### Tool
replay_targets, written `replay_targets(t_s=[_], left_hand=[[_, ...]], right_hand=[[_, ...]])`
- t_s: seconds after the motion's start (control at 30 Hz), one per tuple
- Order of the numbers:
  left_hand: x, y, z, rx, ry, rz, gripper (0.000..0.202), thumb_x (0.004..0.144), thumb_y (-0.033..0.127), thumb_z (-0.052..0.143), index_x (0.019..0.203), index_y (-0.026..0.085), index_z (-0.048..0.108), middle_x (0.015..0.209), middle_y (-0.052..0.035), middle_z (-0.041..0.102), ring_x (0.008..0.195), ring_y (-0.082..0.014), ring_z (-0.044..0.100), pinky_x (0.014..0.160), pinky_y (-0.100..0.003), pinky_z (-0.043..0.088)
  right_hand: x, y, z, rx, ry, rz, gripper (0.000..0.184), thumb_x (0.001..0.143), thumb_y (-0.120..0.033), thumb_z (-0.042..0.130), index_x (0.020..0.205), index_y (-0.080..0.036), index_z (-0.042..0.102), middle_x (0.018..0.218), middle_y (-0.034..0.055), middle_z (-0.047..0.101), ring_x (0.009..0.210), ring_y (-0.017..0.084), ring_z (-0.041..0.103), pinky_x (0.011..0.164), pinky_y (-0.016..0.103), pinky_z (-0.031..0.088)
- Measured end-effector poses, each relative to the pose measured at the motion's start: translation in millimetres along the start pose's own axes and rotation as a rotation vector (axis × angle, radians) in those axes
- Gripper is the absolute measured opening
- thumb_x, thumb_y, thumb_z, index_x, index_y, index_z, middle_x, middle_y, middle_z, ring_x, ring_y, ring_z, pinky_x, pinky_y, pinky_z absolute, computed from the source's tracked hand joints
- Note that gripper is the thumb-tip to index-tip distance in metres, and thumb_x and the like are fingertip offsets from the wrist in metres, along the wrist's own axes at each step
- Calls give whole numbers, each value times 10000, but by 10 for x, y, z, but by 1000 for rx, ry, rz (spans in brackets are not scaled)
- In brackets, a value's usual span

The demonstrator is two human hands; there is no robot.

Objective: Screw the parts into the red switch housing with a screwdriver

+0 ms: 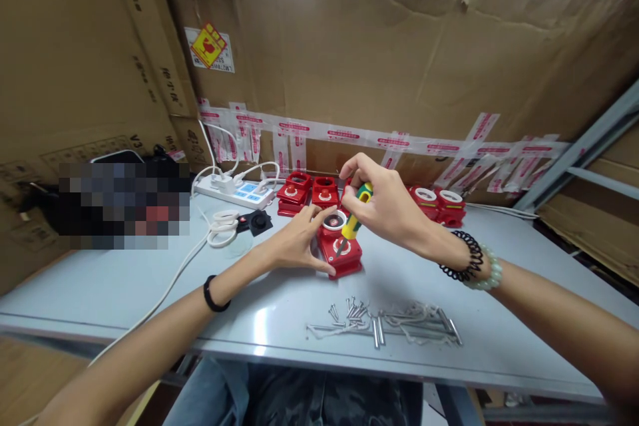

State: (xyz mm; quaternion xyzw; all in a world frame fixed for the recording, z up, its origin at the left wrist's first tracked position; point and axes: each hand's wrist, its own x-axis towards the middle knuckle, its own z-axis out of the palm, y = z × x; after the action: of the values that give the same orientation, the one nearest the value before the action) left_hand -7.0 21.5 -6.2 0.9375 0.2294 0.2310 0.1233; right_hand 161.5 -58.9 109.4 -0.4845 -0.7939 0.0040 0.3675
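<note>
My left hand point(298, 243) steadies a red housing point(350, 266) on the table, thumb at its near left corner and fingers along its far left side. The housing carries a white ring point(333, 220) with a dark centre and a round white marking on its lower face. In my right hand point(383, 205) is a screwdriver point(352, 223) with a yellow and green handle. It tilts down and left, its tip at the housing's upper face near the left side. Whether the tip sits in a screw is too small to tell.
Several similar red housings point(325, 193) stand along the back, some with white rings point(450, 196). Loose screws point(356, 310), metal pins point(378, 333) and string lie near the front edge. To the left are white rings point(222, 229), a black part point(259, 221) and a power strip point(239, 193). Cardboard point(349, 60) walls the back.
</note>
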Motion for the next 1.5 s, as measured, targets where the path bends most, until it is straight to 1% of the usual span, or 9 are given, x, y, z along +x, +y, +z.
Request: replay_targets(t_s=[0.1, 0.2, 0.33, 0.53, 0.77, 0.93, 1.23, 1.43, 1.5], left_hand=[[-1, 28, 27, 82, 23, -21, 1059, 509, 737, 653, 1367, 246, 274, 1095, -87, 416, 990, -283, 440, 886, -465, 417], [-7, 51, 45, 125, 44, -38, 1060, 503, 776, 615, 1354, 233, 292, 1078, -86, 407, 960, -281, 433, 858, -467, 420], [-15, 82, 51, 152, 56, -49, 1040, 519, 781, 600, 1342, 216, 308, 1065, -90, 403, 952, -280, 427, 847, -464, 416], [-20, 82, 59, 170, 61, -47, 1069, 516, 790, 593, 1357, 207, 286, 1029, -90, 412, 941, -283, 424, 842, -469, 408], [-16, 65, 77, 171, 72, -50, 1067, 510, 804, 577, 1347, 204, 296, 1037, -93, 414, 948, -292, 427, 846, -476, 401], [-14, 58, 78, 169, 75, -50, 1061, 510, 804, 575, 1342, 204, 304, 1021, -89, 420, 939, -292, 431, 839, -474, 403], [-13, 83, 61, 178, 62, -53, 1049, 520, 806, 567, 1328, 183, 323, 1023, -95, 422, 942, -292, 429, 843, -472, 403], [-12, 77, 61, 178, 66, -42, 1044, 530, 805, 560, 1334, 185, 317, 1021, -95, 428, 942, -294, 435, 840, -471, 408], [-13, 70, 66, 178, 70, -42, 1052, 529, 804, 562, 1338, 179, 314, 1022, -98, 433, 945, -298, 438, 839, -471, 411]], right_hand=[[-5, 23, 12, 12, 4, 11, 198, 715, -119, 453, 901, -184, 471, 744, -9, 566, 603, 104, 473, 593, 267, 362], [-21, 49, 25, 30, 3, 19, 194, 722, -127, 458, 908, -183, 470, 770, -5, 573, 605, 101, 479, 591, 265, 367], [-37, 84, 44, 23, -11, 46, 191, 727, -138, 462, 912, -187, 463, 745, -15, 563, 581, 101, 474, 560, 262, 357], [-46, 114, 53, 14, 6, 79, 186, 740, -157, 456, 923, -191, 452, 725, -15, 549, 595, 110, 481, 570, 267, 355], [-30, 102, 52, 8, 19, 88, 189, 731, -162, 453, 916, -198, 440, 718, -18, 535, 573, 106, 460, 572, 271, 349], [-19, 78, 58, 16, 31, 114, 208, 720, -163, 453, 924, -193, 430, 713, -18, 540, 581, 110, 480, 574, 270, 360], [-15, 56, 80, -13, 54, 123, 230, 718, -160, 451, 942, -197, 415, 691, -28, 535, 567, 110, 480, 555, 264, 360], [22, 109, 108, -62, 63, 130, 217, 731, -176, 448, 945, -196, 415, 722, -10, 553, 572, 116, 479, 553, 265, 347], [17, 90, 107, -97, 50, 117, 224, 737, -176, 444, 959, -191, 417, 723, -4, 567, 557, 114, 476, 543, 262, 341]])
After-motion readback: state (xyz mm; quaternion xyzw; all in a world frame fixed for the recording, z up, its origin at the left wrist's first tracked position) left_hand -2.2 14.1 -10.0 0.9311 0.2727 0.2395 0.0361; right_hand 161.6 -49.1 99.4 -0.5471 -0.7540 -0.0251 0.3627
